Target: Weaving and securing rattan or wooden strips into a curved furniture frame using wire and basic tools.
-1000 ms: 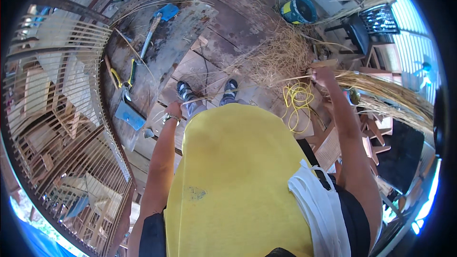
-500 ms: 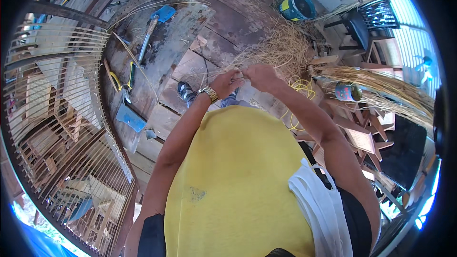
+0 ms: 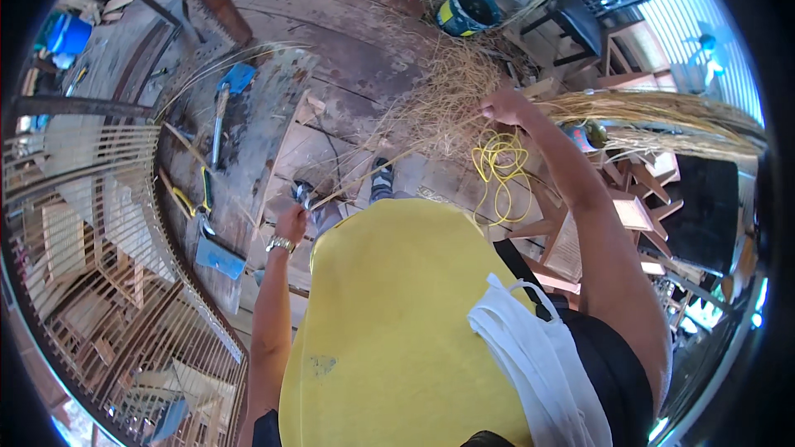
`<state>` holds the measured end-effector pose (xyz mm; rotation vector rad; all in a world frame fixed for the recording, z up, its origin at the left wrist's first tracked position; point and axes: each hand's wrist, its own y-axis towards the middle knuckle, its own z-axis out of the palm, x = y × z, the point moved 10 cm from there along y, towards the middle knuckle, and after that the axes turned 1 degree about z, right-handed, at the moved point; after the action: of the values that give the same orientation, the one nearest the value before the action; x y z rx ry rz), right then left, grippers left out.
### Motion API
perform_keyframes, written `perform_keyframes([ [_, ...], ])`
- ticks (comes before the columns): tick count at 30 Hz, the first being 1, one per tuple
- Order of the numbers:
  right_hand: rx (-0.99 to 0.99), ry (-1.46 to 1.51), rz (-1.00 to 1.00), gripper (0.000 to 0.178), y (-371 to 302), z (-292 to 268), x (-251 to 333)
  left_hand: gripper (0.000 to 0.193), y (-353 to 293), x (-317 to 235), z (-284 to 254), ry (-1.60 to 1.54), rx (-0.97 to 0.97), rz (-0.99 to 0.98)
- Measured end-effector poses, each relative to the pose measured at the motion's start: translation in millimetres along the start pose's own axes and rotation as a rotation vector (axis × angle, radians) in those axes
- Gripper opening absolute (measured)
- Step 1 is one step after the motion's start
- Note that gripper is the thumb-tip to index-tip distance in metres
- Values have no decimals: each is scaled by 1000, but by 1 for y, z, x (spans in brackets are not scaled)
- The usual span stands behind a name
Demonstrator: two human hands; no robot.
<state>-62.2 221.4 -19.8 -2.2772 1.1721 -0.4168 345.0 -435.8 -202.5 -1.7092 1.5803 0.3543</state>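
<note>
A long, thin tan rattan strip (image 3: 373,168) stretches diagonally between my hands, above the shoes and the floor. Its lower end is in my left hand (image 3: 290,225), closed in front of my left side below a metal wristwatch. Up and to the right, my right hand (image 3: 503,108) is closed around the strip, with the arm reaching out. Beneath and beside that hand lies a loose heap of straw-coloured shavings (image 3: 451,87). A bundle of long strands (image 3: 646,106) runs off to the right, just beyond my right hand.
A curved wooden frame strung with thin rods (image 3: 91,223) fills the left side. Beside it lie a hammer (image 3: 219,128) and yellow-handled pliers (image 3: 203,190). A dark bucket (image 3: 469,12) stands beyond the heap. Yellow cord (image 3: 501,165) coils on the floor near stacked wooden parts (image 3: 638,215).
My hands, close together before, have moved far apart: the left down and leftward, the right up and rightward. The rattan strip now spans between them. The view has shifted slightly.
</note>
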Motion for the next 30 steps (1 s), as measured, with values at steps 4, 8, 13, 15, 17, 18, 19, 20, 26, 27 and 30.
perform_keyframes([
  [4,44,-53,97,9,7,-12,29,17,-13,40,14,285,169,-325],
  [8,-142,-202,-113,11,41,-9,135,53,70,-54,20,217,91,-174],
  [13,-90,-170,-211,18,52,-33,286,63,142,-276,-20,-323,180,25],
  [15,-246,28,-328,19,50,-65,329,52,151,-278,-8,-460,186,60],
  [17,-248,38,-364,16,60,-67,340,33,160,-282,4,-742,222,192],
  [18,-236,52,-373,13,65,-63,338,33,161,-286,-4,-742,227,196],
  [19,-230,55,-368,13,66,-64,333,27,155,-286,-13,-633,232,134],
  [20,-196,95,-385,16,64,-71,328,24,146,-280,-19,-525,233,68],
  [26,-208,129,-223,18,100,-55,176,28,89,-171,-23,-415,181,-9],
  [27,-254,66,-202,18,104,-53,148,30,79,-147,-18,-436,200,-66],
  [30,-222,125,-94,19,101,-46,93,31,50,-121,-23,-229,175,-69],
])
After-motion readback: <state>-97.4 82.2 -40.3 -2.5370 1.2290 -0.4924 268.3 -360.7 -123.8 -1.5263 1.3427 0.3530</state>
